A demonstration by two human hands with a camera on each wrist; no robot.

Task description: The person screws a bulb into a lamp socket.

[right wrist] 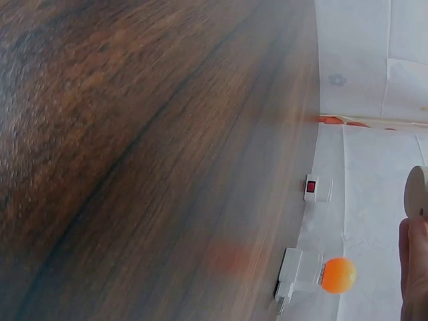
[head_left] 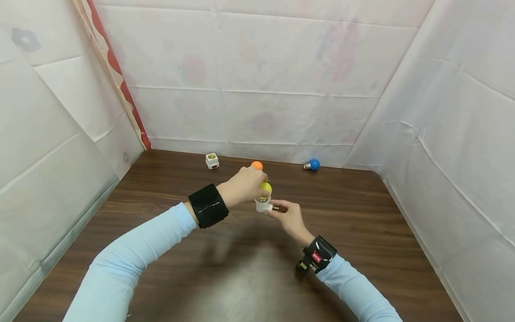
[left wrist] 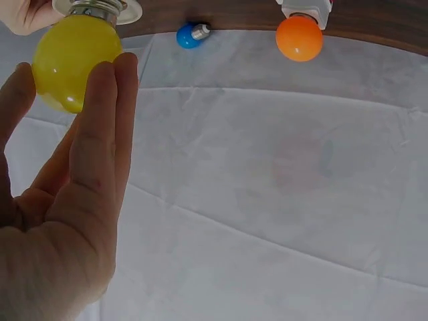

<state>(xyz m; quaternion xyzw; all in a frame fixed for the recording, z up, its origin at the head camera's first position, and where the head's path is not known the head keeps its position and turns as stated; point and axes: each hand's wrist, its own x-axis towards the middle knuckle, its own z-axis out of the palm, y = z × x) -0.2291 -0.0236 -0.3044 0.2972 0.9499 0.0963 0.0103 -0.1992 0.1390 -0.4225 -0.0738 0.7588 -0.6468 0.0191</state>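
A yellow light bulb [left wrist: 77, 63] is pinched between the thumb and fingertips of my left hand [head_left: 244, 184]. Its metal screw base [left wrist: 100, 8] sits at the mouth of a white plug-in lamp socket [head_left: 263, 206], with some thread still showing. My right hand [head_left: 290, 219] holds that socket from the right by thumb and fingers, near its metal plug prongs [head_left: 275, 208]. Both pieces are held above the table. In the right wrist view only the edge of the socket [right wrist: 416, 194] and part of the fingers [right wrist: 413, 267] appear.
On the dark wooden table [head_left: 346, 214], toward the back, stand a white switched socket [head_left: 212, 161] and an orange bulb [right wrist: 338, 275] in a white plug-in socket [right wrist: 297, 271]. A blue bulb [head_left: 314, 164] lies at the back right. White sheeting [head_left: 257, 89] encloses the back and sides.
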